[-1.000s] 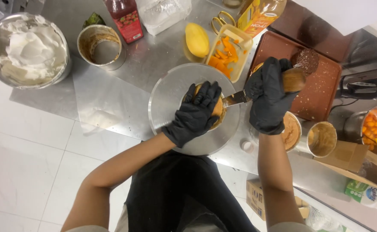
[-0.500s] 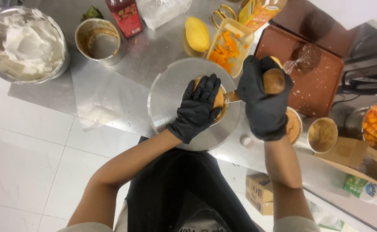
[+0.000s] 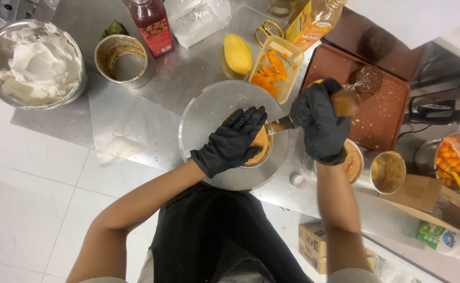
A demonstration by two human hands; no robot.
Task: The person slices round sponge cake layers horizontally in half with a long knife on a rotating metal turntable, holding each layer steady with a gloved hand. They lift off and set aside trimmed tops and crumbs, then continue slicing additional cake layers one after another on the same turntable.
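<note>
Your left hand (image 3: 233,139) lies flat, fingers spread, on top of a round tan cake layer (image 3: 260,149) at the centre of the frame, pressing it down rather than gripping it. The cake sits on a round metal turntable (image 3: 203,112) on the steel worktop (image 3: 188,68). Your right hand (image 3: 321,126) is closed around the wooden handle of a knife (image 3: 281,125), whose blade enters the cake's side level with the worktop, just under your left palm.

As for progress, the horizontal cut looks under way but not finished: the blade is only partly in at the right edge, and the cake shows as one piece, with no separated layer in view. Your glove hides most of its top, so how far the cut has run cannot be told.

What shows of the cake is a smooth, golden-brown edge, low and even, with no cream or filling on it.

A steel bowl of whipped cream (image 3: 36,63) stands in the upper left. At upper centre are a whole mango (image 3: 237,52) and a tray of mango slices (image 3: 272,73). A brown tray (image 3: 382,112) lies at the right, and small round tins (image 3: 387,172) stand at the lower right beside your right wrist.
</note>
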